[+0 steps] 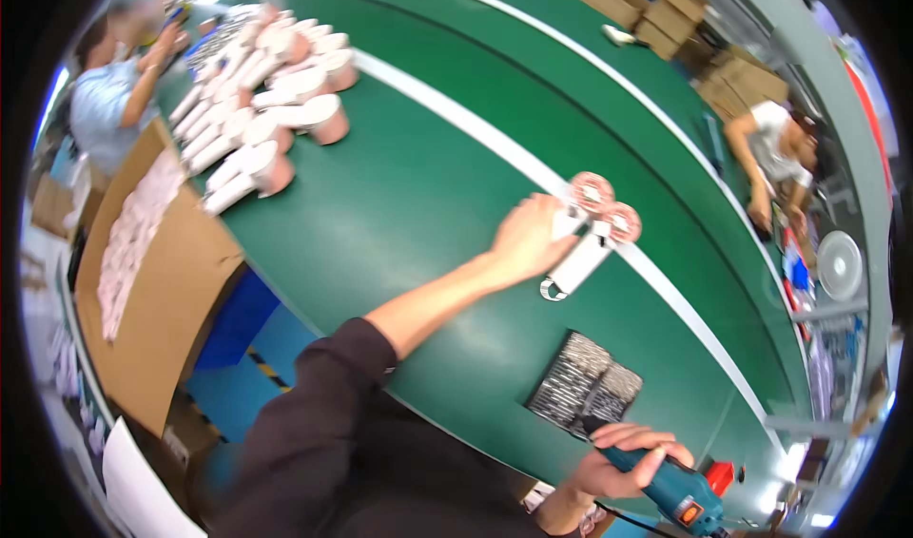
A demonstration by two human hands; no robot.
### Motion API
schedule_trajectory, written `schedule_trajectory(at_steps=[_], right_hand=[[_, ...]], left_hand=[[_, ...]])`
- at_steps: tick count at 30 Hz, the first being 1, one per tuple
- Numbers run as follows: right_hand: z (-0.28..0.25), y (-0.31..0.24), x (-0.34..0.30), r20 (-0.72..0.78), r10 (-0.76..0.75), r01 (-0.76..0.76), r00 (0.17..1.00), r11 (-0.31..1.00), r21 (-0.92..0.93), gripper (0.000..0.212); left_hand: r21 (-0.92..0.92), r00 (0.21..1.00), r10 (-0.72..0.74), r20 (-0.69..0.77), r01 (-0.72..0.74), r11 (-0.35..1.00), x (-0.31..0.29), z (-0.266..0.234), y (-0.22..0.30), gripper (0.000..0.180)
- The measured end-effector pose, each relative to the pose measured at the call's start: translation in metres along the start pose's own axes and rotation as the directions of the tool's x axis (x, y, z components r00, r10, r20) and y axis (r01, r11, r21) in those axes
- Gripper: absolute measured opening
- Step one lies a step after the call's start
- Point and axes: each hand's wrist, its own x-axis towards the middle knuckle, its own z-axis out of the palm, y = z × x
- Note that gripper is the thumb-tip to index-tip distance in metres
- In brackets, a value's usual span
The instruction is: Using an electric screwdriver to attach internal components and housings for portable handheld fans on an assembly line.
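My left hand (528, 239) is closed around the white handle of a device with a round pink head (592, 191) on the green work surface. Right beside it lies a second device, its white handle (580, 267) pointing toward me with a striped loop at the end and its round pink head (622, 222) touching the first. Near the lower right, my right hand (632, 462) grips a teal electric screwdriver (680, 495). Its dark tip reaches the near edge of a holder packed with small dark and silver pieces (582, 386), too small to name; whether it touches them I cannot tell.
Many similar pink-and-white devices (271, 110) crowd the far left. An open cardboard box (162, 281) of pink pieces stands at the left. Coworkers sit at far left (109, 101) and far right (780, 148). Cardboard boxes (670, 20) line the back. A red item (720, 478) lies beyond the screwdriver.
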Motion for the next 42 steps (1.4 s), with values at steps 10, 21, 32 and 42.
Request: schedule_trajectory(at_steps=[10, 21, 32, 42], right_hand=[[-0.014, 0.022, 0.014, 0.122, 0.069, -0.070, 0.990, 0.998, 0.000, 0.017], [-0.015, 0.047, 0.023, 0.138, 0.107, -0.098, 0.985, 0.993, -0.069, 0.022], [-0.012, 0.069, 0.023, 0.116, 0.177, -0.165, 0.977, 0.980, -0.109, 0.023], [-0.008, 0.068, 0.024, 0.120, 0.163, -0.148, 0.979, 0.981, -0.127, 0.021]], left_hand=[[0.399, 0.872, 0.152, -0.465, 0.053, 0.915, -0.072, -0.150, -0.081, 0.034], [0.749, 0.904, -0.004, -0.427, 0.356, 0.559, -0.208, -0.313, -0.235, 0.049], [0.361, 0.792, -0.497, -0.354, 0.606, 0.708, -0.205, -0.304, -0.194, 0.034], [-0.243, 0.700, -0.711, -0.065, 0.680, 0.692, -0.179, -0.191, -0.074, 0.035]])
